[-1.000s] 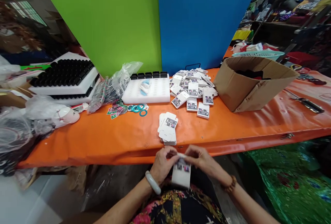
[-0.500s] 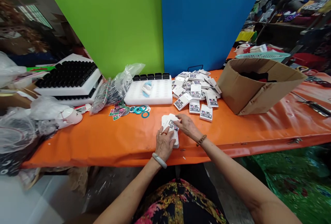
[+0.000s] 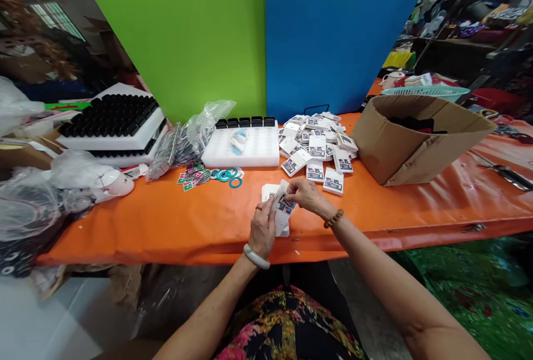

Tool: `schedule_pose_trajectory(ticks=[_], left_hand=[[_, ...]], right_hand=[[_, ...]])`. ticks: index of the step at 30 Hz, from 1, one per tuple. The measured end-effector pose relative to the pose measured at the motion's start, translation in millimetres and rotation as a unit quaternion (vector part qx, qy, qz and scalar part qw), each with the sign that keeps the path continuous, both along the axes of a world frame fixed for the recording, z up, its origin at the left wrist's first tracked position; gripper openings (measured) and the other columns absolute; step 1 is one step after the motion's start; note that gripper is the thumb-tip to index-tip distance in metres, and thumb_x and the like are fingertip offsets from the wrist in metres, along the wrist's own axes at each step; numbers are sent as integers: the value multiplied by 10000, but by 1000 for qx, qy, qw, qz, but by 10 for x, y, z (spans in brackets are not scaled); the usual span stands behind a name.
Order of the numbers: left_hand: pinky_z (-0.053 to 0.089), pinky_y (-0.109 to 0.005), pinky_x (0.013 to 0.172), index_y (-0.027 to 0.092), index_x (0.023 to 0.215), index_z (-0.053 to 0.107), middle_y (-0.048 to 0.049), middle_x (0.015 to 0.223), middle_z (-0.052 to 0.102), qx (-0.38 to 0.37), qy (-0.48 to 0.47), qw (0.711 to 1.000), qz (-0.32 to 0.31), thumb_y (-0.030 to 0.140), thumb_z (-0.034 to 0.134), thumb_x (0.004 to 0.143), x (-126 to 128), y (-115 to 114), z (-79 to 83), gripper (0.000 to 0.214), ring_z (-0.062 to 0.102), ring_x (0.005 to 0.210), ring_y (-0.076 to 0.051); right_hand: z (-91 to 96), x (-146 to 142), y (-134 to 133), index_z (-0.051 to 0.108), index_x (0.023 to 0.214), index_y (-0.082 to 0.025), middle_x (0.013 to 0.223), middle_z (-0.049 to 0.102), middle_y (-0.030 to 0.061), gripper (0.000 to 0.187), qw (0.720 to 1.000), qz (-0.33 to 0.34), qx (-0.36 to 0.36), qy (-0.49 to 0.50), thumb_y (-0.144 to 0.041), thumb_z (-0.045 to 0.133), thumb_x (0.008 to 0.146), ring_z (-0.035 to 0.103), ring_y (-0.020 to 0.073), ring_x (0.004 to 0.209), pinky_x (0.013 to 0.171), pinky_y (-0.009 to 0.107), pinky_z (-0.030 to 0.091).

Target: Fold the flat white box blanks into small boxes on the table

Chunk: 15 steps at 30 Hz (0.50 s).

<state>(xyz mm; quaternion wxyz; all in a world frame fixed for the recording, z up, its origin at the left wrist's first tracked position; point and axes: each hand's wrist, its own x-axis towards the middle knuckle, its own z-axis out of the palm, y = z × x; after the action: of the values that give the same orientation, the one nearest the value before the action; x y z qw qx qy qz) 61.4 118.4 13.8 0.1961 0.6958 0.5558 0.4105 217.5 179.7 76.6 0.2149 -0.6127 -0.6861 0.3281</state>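
Between my hands is a flat white printed box blank [image 3: 283, 217], tilted up off a stack of similar white blanks [image 3: 268, 191] on the orange table. My left hand [image 3: 263, 229] grips its left side, the fingers pressed along the edge. At its upper right, my right hand [image 3: 306, 194] pinches the blank with bent fingers. Beyond my right hand lies a heap of folded white printed boxes [image 3: 317, 146]. Parts of the stack are hidden beneath the raised blank and my left hand.
A white foam tray [image 3: 239, 157] with black pieces stands at the back. Teal rings [image 3: 235, 182] and small printed cards [image 3: 195, 177] lie before it. An open cardboard box [image 3: 383, 149] is on the right. Foam trays of black pieces [image 3: 112, 116] and plastic bags [image 3: 31, 204] fill the left.
The top blank, flat on the stack before, is now lifted and tilted between both hands. My right hand has closed on its upper edge; my left fingers have shifted to its side.
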Motion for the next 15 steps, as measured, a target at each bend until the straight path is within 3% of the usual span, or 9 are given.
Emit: schedule_pose_trajectory(ticks=[4, 7, 11, 15], left_hand=[[518, -299, 758, 174, 1082, 650, -86, 925, 679, -31, -95, 995, -1, 192, 452, 878, -7, -39, 210, 284, 634, 824, -184], [521, -294, 759, 186, 1075, 658, -73, 921, 685, -39, -116, 992, -12, 212, 483, 867, 15, -114, 235, 273, 638, 824, -180], [503, -324, 821, 192, 1170, 608, -95, 1005, 677, -30, -41, 998, -44, 247, 452, 893, 58, -240, 193, 323, 634, 910, -204], [489, -370, 826, 189, 1265, 529, -111, 1035, 673, -83, 40, 995, -43, 299, 621, 792, 89, -350, 212, 495, 625, 923, -251]], right_hand=[[107, 39, -277, 496, 663, -180, 556, 544, -45, 67, 990, 0, -41, 138, -192, 555, 692, 449, 58, 372, 369, 188, 320], [60, 58, -400, 506, 669, -173, 494, 486, -70, 110, 966, -11, -94, 241, -243, 590, 660, 366, 41, 347, 346, 182, 264], [-54, 82, -509, 487, 624, -174, 427, 412, -96, 178, 931, -37, -146, 333, -286, 626, 616, 277, 25, 346, 356, 178, 194], [-96, 92, -632, 484, 612, -177, 427, 411, -97, 192, 921, -37, -147, 360, -300, 631, 611, 262, 23, 345, 353, 180, 180]])
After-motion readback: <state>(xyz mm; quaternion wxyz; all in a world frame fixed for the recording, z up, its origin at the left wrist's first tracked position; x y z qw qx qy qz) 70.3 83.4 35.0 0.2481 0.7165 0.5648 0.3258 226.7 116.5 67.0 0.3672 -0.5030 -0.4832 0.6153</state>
